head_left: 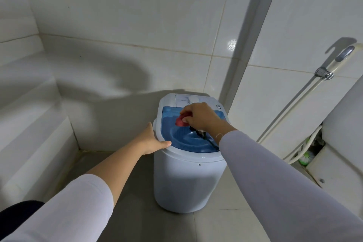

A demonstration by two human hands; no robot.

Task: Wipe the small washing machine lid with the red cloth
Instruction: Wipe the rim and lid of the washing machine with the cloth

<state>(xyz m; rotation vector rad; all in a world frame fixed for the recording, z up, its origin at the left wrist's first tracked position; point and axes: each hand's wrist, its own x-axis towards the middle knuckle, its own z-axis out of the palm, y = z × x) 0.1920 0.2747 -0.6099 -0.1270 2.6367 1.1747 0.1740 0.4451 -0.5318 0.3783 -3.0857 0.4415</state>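
The wiping is under way: the red cloth point(180, 121) is bunched in the right hand point(198, 117), whose grip is closed on it, and pressed onto the far part of the blue lid point(182, 141). The washer rim is steadied by the left hand point(151, 139), laid flat. Next, strokes toward the near edge are called for.

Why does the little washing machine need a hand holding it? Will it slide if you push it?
Probably a bit. The washing machine looks small, plastic and likely light, standing on smooth floor tiles, so rubbing with the red cloth could nudge it. The left hand on its rim likely steadies it.
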